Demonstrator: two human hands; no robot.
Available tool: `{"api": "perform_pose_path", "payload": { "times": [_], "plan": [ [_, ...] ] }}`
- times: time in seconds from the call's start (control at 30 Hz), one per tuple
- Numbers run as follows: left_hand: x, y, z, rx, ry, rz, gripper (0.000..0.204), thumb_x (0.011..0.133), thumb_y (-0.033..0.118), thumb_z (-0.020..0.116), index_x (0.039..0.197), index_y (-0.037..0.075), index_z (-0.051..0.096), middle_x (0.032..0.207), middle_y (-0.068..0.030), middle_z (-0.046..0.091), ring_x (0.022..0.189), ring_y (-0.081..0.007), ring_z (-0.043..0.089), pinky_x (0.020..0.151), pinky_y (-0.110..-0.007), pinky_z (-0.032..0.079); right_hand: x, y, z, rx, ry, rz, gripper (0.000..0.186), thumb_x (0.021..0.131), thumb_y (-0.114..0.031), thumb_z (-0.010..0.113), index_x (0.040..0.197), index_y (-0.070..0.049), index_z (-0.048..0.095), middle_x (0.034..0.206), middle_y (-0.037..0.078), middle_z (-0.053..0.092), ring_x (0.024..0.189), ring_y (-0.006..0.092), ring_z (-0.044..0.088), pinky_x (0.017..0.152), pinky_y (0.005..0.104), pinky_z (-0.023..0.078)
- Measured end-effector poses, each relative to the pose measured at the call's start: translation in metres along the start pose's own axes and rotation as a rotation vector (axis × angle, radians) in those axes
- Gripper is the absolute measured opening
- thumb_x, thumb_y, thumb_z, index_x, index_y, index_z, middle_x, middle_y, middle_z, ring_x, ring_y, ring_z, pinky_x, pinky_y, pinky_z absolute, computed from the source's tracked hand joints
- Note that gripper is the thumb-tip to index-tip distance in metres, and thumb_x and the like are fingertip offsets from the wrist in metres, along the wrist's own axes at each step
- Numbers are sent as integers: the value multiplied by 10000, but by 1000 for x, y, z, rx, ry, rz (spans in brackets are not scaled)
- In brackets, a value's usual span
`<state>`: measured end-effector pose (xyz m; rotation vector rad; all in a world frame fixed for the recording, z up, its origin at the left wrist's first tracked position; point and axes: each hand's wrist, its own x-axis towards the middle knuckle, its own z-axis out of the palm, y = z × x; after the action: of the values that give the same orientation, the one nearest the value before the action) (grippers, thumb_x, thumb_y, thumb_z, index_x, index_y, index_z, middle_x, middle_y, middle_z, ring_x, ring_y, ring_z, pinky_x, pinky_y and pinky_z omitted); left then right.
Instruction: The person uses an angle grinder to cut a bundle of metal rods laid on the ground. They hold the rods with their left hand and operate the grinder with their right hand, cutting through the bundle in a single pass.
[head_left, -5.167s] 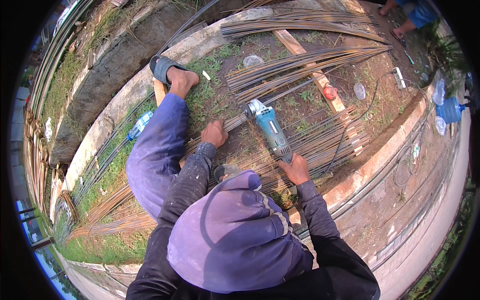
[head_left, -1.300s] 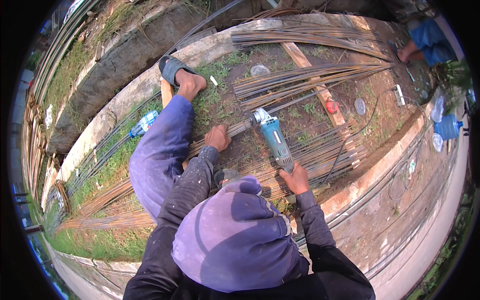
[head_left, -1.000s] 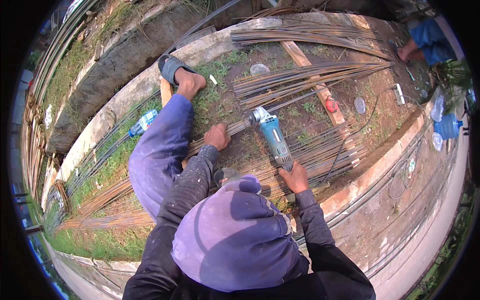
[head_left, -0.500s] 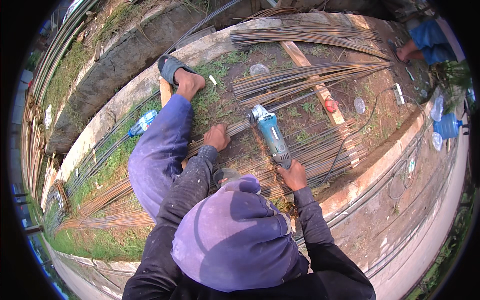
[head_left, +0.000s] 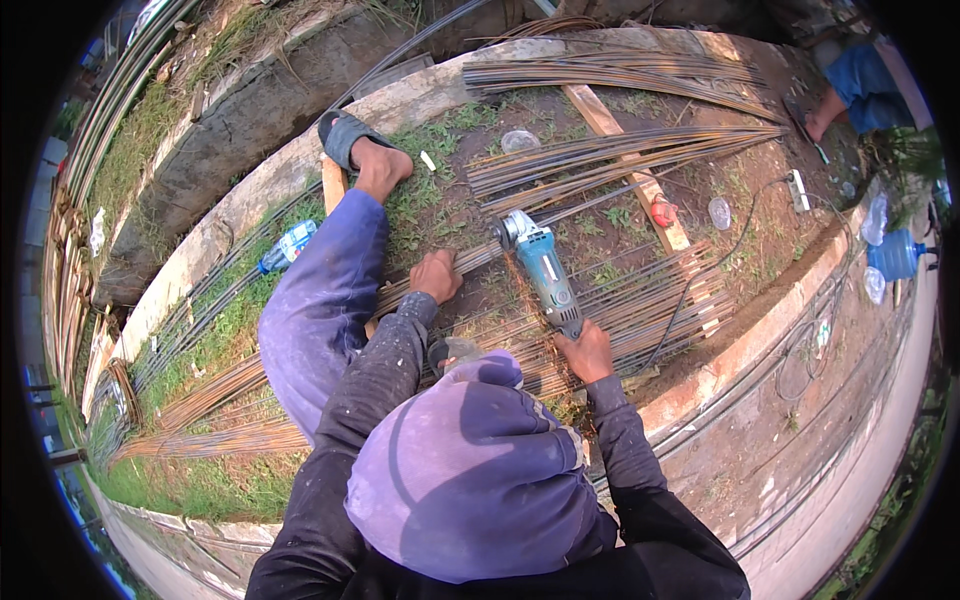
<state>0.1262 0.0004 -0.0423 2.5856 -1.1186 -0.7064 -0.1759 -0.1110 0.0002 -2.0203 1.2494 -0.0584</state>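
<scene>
My right hand (head_left: 586, 350) is closed round the rear grip of a teal and grey angle grinder (head_left: 550, 278). The grinder's head meets a small bundle of steel bars (head_left: 476, 257), and orange sparks stream from there back toward my bent knee. To the left of the cut, my left hand (head_left: 436, 276) presses down on that same bundle with its fingers curled round it. More rusty bars (head_left: 640, 310) lie in a wide row beneath and beside the grinder. My left foot in a dark sandal (head_left: 345, 138) rests ahead on the left.
Sorted bar bundles (head_left: 560, 165) lie across a wooden plank (head_left: 610, 120) ahead. A power cord runs to a white socket strip (head_left: 798, 191) at the right. A plastic bottle (head_left: 287, 247) lies by my left leg. Another person's bare leg (head_left: 825, 112) shows at the far right.
The other person's foot at the far right has shifted slightly. My hands and the grinder hold nearly the same place, with sparks in both frames.
</scene>
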Motion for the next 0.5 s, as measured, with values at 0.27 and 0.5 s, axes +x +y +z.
{"api": "perform_pose_path", "payload": {
  "times": [0.27,0.5],
  "plan": [
    [2,-5,4,19,4,0,534,765,218,691,1281,116,594,1134,-188,652,1106,-379,582,938,-484,465,-8,8,1,29,11,-6,428,713,-306,746,887,67,630,813,282,661,824,437,662,730,461,514],
    [2,-2,0,23,-15,9,551,762,229,702,1284,106,578,1128,-186,649,1095,-383,584,928,-490,469,-10,12,1,12,3,30,434,716,-310,744,907,63,634,811,278,660,822,434,661,733,458,513]
  ]
}}
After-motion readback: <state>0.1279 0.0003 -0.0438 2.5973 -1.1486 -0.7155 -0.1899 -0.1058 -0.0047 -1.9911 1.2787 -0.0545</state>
